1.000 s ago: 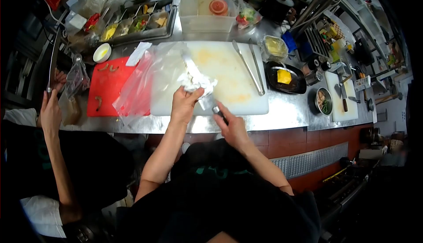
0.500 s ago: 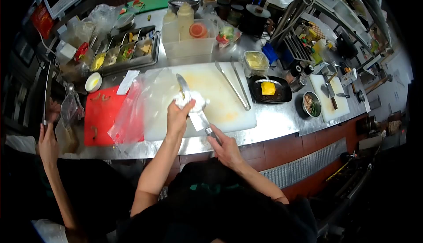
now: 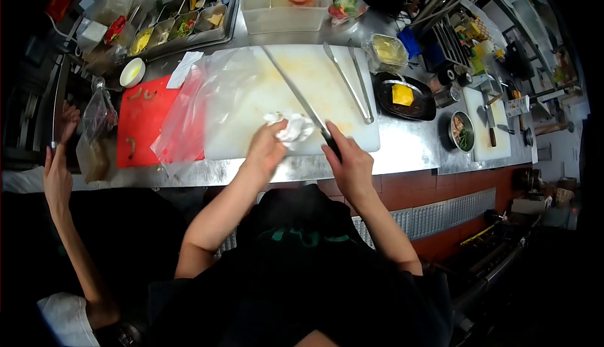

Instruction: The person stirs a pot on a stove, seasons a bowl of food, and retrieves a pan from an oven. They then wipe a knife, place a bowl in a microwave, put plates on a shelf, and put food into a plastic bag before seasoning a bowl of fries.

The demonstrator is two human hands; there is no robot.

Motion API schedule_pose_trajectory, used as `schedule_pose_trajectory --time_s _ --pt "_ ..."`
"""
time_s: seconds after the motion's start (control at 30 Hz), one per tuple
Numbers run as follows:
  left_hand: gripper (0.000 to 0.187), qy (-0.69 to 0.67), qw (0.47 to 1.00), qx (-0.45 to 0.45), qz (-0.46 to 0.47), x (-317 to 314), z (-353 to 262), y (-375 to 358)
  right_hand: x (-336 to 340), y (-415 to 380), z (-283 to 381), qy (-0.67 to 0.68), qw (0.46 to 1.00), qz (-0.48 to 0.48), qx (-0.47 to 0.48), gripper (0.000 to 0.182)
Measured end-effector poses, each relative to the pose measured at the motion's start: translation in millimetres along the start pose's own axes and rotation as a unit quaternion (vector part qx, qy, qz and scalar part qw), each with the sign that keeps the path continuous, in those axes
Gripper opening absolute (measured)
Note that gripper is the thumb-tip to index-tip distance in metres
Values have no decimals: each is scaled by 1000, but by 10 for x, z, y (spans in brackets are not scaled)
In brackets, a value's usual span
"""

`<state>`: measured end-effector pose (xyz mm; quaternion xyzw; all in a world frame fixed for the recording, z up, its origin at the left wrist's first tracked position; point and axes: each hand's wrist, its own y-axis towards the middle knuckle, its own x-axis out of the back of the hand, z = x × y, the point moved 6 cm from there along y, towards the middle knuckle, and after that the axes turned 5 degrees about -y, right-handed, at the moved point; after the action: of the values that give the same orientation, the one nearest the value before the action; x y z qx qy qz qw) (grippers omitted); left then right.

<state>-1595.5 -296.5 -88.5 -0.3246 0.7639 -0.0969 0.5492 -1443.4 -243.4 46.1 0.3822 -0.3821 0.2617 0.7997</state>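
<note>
My left hand (image 3: pixel 267 148) is closed on a crumpled white paper towel or cloth (image 3: pixel 296 129) above the near edge of the white cutting board (image 3: pixel 352 134). In my right hand (image 3: pixel 352 164) is the dark handle of a knife (image 3: pixel 294 89). Its long blade slants up and left over the board, apart from the wad. A clear plastic bag (image 3: pixel 217 76) covers the board's left part. Metal tongs (image 3: pixel 347 83) lie open on its right part.
Left is a red cutting board (image 3: pixel 139 130) with several shrimp. At far left, a co-worker's hand (image 3: pixel 58 180) holds an upright knife (image 3: pixel 58 101). A black dish (image 3: pixel 418 100) with a yellow slice (image 3: pixel 402 95) and a metal bowl (image 3: pixel 463 139) stand right; a topping tray (image 3: pixel 182 42) sits behind.
The knife has swung clear of the wad and its whole blade shows over the board. My right hand has moved right and up. The view has tilted down.
</note>
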Motion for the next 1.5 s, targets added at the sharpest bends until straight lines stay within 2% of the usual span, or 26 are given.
schedule_pose_trajectory --time_s 0.03,0.1,0.27,0.33,0.43,0.5,0.57,0.6,0.67,0.73,0.8,0.87,0.9,0.97,1.0,1.07,1.1,1.13,1.2,1.23,1.27,1.33,1.37,1.43,1.47,1.5 --pt "27 -3 1000 -1 -7 -49 56 -15 -110 24 15 4 1000 6 1 46" --pt "29 -173 985 8 -10 -114 70 11 -391 43 54 -114 988 93 36 57" --pt "30 -186 980 -53 -41 -41 -381 -69 -517 -380 -52 -78 979 184 47 64" --pt "29 -145 974 -171 -26 388 -720 161 -363 -595 -197 -29 979 199 43 63" --pt "25 24 926 -373 -54 471 -1463 -294 -211 -674 -505 2 982 186 -16 61" --pt "23 226 822 -482 -204 258 -1971 -827 -299 -478 -703 -48 982 180 -41 61" --pt "22 344 665 -601 -279 285 -2488 -958 -525 -326 -834 -82 976 191 -62 60" --pt "22 343 660 -606 -284 443 -2723 -864 -669 -273 -867 -77 977 191 -54 60" --pt "24 587 543 -488 -350 773 -3054 -345 -899 -145 -934 -95 983 149 -52 59" --pt "25 594 560 -480 -320 919 -3206 106 -1072 -90 -908 -115 976 171 -65 58" --pt "26 604 582 -462 -287 1042 -3298 537 -1109 -104 -784 -123 980 142 -63 57" --pt "26 664 548 -435 -264 1140 -3354 943 -1074 -120 -701 -127 976 159 -78 57" --pt "26 661 554 -431 -266 1268 -3270 1109 -1014 -103 -641 -139 979 126 -75 57" --pt "24 744 343 -484 -307 1345 -3057 1206 -952 -102 -583 -146 981 92 -92 55" --pt "24 746 346 -479 -307 1302 -3058 1101 -917 -54 -513 -137 981 81 -107 53" --pt "22 759 409 -459 -215 1132 -2981 1031 -882 138 -287 -117 986 71 -91 50" --pt "21 718 492 -449 -202 1377 -3053 1217 -914 237 -179 -73 993 45 -75 47" --pt "21 719 493 -449 -193 1392 -3090 1190 -966 360 -58 -62 996 31 -48 46" --pt "18 627 557 -471 -273 1428 -3241 1001 -1056 667 286 -31 999 16 -13 41" --pt "18 509 669 -464 -279 1464 -3305 879 -1101 806 459 20 1000 5 -6 41" --pt "19 379 763 -443 -279 1547 -3314 778 -1074 956 714 0 998 -7 58 42" --pt "24 308 722 -545 -294 1714 -3304 477 -1171 1139 1058 76 991 -7 108 45" --pt "27 258 753 -535 -282 1565 -3224 193 -1242 1212 1227 92 988 12 125 51" --pt "32 210 786 -513 -272 1344 -3004 -327 -1536 1294 1466 22 970 210 122 69" --pt "34 214 787 -508 -276 1348 -2919 -501 -1642 1326 1485 26 970 206 123 69" --pt "35 237 779 -501 -294 1350 -2821 -646 -1965 1278 1480 -39 940 303 152 65"
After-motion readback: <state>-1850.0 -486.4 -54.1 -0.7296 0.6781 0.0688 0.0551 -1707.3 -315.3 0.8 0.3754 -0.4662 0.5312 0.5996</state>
